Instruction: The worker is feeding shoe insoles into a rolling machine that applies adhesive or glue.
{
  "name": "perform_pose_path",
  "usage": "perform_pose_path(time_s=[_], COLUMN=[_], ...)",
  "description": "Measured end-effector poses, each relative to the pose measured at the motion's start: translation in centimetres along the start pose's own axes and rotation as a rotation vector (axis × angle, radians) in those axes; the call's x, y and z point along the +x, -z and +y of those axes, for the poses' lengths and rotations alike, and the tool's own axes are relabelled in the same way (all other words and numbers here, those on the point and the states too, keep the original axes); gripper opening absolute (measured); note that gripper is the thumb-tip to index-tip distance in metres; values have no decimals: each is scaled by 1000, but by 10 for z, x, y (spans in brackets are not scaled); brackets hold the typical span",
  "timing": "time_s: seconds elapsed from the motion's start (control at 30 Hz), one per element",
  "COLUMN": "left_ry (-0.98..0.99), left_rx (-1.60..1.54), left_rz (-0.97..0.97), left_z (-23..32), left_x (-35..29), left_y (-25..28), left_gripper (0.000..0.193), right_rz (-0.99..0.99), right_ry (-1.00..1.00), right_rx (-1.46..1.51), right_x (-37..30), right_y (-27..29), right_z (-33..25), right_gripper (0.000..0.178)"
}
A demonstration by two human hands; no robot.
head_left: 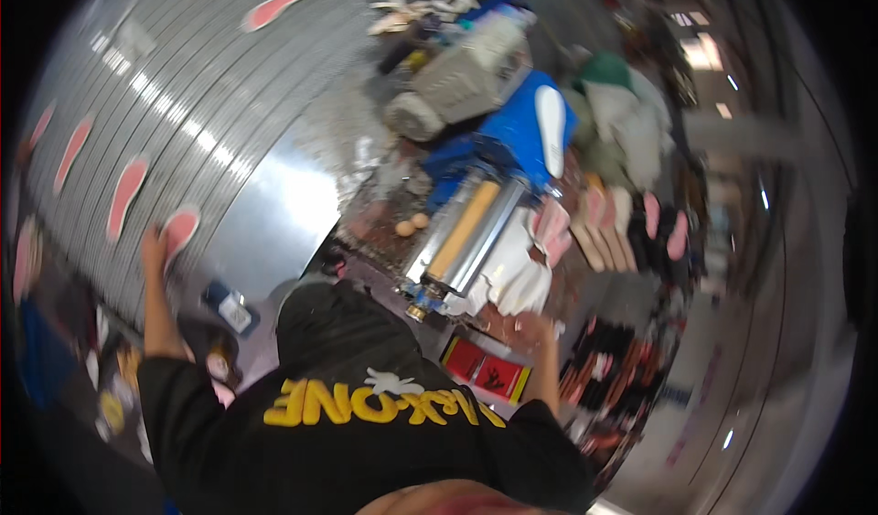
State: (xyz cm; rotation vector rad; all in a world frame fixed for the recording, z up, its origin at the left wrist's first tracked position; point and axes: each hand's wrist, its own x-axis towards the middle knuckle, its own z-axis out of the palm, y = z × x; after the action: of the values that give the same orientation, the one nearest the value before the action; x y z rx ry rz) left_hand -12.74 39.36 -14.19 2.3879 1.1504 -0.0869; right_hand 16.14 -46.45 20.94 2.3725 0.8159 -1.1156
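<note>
My left hand [155, 242] is at the lower edge of a slatted metal conveyor [183, 149]. Its fingers are closed on the side of a pink insole [183, 226] with a pale rim. More pink insoles, one of them the nearby insole [126, 195], lie spaced out over the slats. My right hand [538, 330] is on the other side, beside white sheet-like pieces [519, 277] next to a roller machine [476, 236]. Motion smears its fingers, so I cannot see whether they hold anything.
A grey motor [466, 71] and a blue cover [526, 117] bearing a white sole-shaped piece [550, 126] stand beyond the rollers. A red box [485, 369] and stacked insoles [604, 227] are at the right. A dark phone-like object [230, 308] lies near my left arm.
</note>
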Motion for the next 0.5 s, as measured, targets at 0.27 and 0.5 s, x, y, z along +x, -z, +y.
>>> perform_pose_path(time_s=[0.27, 0.5], left_ry=[-170, -197], left_rx=[181, 65], left_rz=[235, 74], left_z=[30, 56], left_x=[-13, -41], left_y=[12, 19], left_gripper=[36, 34], right_rz=[1355, 934], right_ry=[-188, -677], right_rx=[639, 403], right_x=[61, 146], right_y=[261, 301], right_z=[-13, -15], right_gripper=[31, 60])
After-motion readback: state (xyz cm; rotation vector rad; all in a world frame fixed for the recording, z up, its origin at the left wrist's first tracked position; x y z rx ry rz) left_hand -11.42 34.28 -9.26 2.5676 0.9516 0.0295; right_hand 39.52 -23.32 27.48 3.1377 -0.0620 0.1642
